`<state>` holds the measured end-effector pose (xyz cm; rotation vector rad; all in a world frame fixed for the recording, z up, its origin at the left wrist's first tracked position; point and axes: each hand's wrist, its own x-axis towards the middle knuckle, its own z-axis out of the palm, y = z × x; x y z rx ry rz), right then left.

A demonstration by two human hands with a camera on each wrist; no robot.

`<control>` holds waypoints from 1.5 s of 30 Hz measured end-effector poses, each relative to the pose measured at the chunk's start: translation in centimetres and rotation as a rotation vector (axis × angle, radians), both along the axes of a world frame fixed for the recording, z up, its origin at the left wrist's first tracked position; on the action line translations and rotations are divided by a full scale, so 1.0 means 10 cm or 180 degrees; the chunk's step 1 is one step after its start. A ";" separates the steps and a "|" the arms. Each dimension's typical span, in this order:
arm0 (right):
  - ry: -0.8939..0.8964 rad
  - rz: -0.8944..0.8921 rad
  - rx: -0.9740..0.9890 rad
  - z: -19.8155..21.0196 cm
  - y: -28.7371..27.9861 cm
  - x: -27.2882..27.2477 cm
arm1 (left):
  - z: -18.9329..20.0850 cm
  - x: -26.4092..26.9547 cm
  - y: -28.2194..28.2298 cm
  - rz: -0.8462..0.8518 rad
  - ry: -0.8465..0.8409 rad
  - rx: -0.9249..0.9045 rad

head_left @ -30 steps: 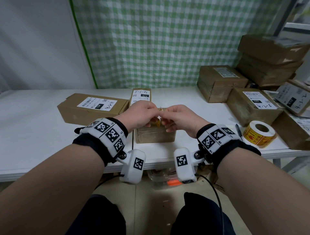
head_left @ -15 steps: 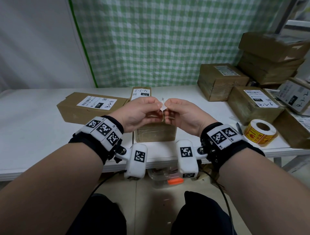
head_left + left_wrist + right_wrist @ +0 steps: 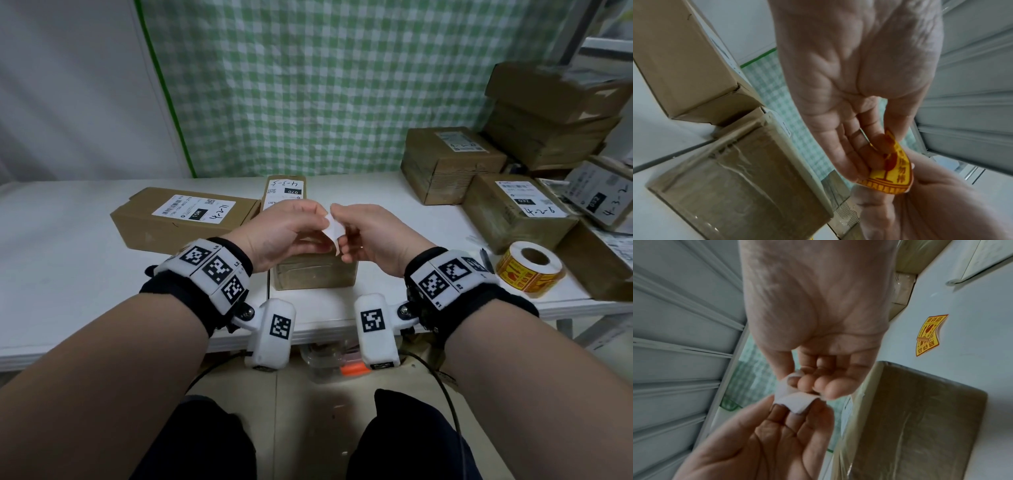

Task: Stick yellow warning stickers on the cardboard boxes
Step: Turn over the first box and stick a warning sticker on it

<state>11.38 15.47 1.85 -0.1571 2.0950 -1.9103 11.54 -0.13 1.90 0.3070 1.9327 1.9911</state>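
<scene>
Green gingham is hanging behind the white bench (image 3: pixel 68 274) as you are peeling a yellow warning sticker (image 3: pixel 893 168) just above the taped box (image 3: pixel 313 274). Your left hand (image 3: pixel 284 236) is pinching the sticker, your right hand (image 3: pixel 370 236) its white backing (image 3: pixel 795 400), apparently to free the adhesive before pressing down.
</scene>
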 end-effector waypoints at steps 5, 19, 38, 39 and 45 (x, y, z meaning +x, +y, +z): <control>0.0159 0.0090 -0.0044 -0.02 0.00 0.00 | -0.02 0.00 0.01 0.0081 -0.0089 0.0318; 0.0262 0.0341 -0.0323 -0.02 -0.02 0.00 | -0.06 -0.05 -0.03 -0.0134 -0.0088 0.0338; 0.0042 -0.0419 -0.1084 -0.05 -0.04 0.00 | -0.07 -0.05 0.09 0.0806 -0.0179 0.1175; 0.0054 -0.0408 -0.0894 -0.04 -0.03 0.00 | -0.08 -0.06 0.09 0.0823 -0.0125 0.0974; 0.0170 -0.0130 0.0185 -0.01 -0.03 -0.04 | -0.07 -0.05 0.07 0.0658 -0.0007 0.0336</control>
